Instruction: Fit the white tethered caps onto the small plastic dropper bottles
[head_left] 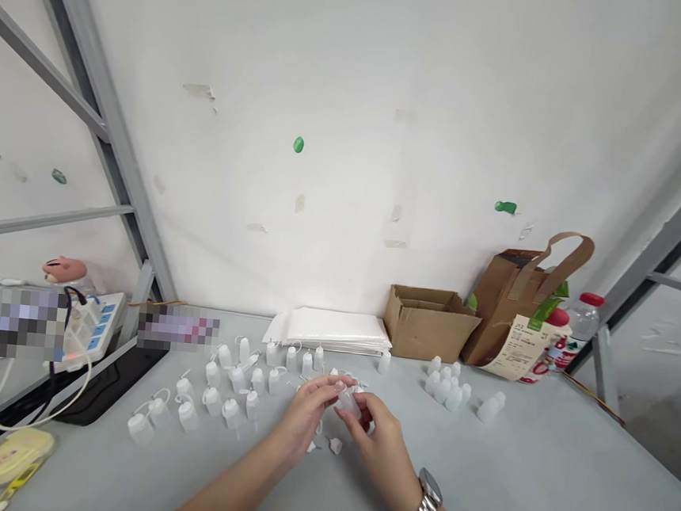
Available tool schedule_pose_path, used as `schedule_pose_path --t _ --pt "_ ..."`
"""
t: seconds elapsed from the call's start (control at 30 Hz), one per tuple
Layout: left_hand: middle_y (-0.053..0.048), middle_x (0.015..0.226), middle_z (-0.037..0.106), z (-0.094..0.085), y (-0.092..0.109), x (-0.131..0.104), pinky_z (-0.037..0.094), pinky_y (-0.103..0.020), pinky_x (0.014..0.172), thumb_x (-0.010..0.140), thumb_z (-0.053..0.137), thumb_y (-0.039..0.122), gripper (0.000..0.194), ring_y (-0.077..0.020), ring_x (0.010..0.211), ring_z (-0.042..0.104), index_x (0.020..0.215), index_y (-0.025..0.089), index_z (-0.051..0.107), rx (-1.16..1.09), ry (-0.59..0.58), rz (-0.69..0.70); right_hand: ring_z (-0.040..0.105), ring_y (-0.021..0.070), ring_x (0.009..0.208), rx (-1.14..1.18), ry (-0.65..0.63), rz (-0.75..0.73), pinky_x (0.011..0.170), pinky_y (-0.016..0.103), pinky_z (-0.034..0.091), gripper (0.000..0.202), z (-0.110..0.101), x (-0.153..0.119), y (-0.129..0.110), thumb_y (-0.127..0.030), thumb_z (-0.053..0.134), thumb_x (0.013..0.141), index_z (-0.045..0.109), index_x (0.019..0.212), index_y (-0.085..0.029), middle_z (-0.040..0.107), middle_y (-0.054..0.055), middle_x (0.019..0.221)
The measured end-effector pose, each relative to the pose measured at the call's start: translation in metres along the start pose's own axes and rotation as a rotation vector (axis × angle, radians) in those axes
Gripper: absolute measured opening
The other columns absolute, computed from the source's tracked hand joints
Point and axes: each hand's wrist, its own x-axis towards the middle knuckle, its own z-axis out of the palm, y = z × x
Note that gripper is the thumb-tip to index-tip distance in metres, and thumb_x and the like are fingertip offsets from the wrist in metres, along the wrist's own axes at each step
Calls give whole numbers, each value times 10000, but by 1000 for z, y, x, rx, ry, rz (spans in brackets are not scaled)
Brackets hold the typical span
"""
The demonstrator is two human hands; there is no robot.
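A small translucent plastic bottle (349, 403) is tilted between my two hands above the table. My left hand (310, 409) has its thumb and fingers closed at the bottle's upper end; what else those fingertips hold is too small to make out. Around the lower part of the bottle, my right hand (381, 432) is closed, with a metal watch on the wrist. Below the hands lies a small white cap (334, 445), with another white piece beside it. To the left stand several bottles with strapped caps (230, 413). Farther right is a cluster of bottles (443, 388) without visible straps.
White envelopes (334, 328) are stacked against the wall, beside an open cardboard box (429, 335). A brown paper bag (494, 309) and a red-capped drink bottle (583, 328) stand at the back right. At left are a power strip (99, 330), cables and a yellow case (13, 456).
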Motion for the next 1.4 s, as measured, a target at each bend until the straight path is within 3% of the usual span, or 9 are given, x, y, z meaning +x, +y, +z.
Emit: schedule_pose_path --t 0.4,0.63,0.8,0.9,1.03,1.4 --pt "-104 1058 651 2 -1 -4 337 -350 936 719 586 261 266 -248 1087 506 937 146 685 -146 -64 -27 523 147 576 -124 81 -131 572 252 443 232 2 -4 1 -380 434 884 570 902 -193 597 27 688" --pt "-76 925 652 4 2 -6 373 -335 853 731 529 250 203 -220 943 545 834 152 673 -10 -66 16 521 168 579 -165 117 -201 567 284 436 265 3 -6 0 -394 420 884 585 875 -187 583 45 662" --pt "-58 865 645 7 4 -7 394 -328 814 726 532 279 201 -208 873 550 820 157 661 63 -41 24 496 145 534 70 38 30 531 263 425 282 1 -4 -7 -470 507 818 579 770 -202 567 8 601" --pt "-55 824 635 9 4 -8 435 -315 681 722 540 304 219 -197 760 561 836 156 655 -3 -65 -3 494 137 496 348 -30 228 495 256 421 345 1 0 -12 -535 577 736 568 714 -191 538 -14 545" --pt "-58 781 626 7 2 -8 437 -300 565 742 514 313 253 -183 666 548 880 152 651 -94 -117 -22 487 126 461 629 -85 354 468 252 409 389 1 5 -16 -555 668 627 569 679 -182 527 -25 532" --pt "-79 980 659 2 0 -4 380 -355 874 741 427 251 286 -218 927 560 849 146 671 -205 -131 -73 445 83 465 939 -204 409 491 214 334 339 -3 6 -14 -456 684 677 558 600 -151 542 -22 548"
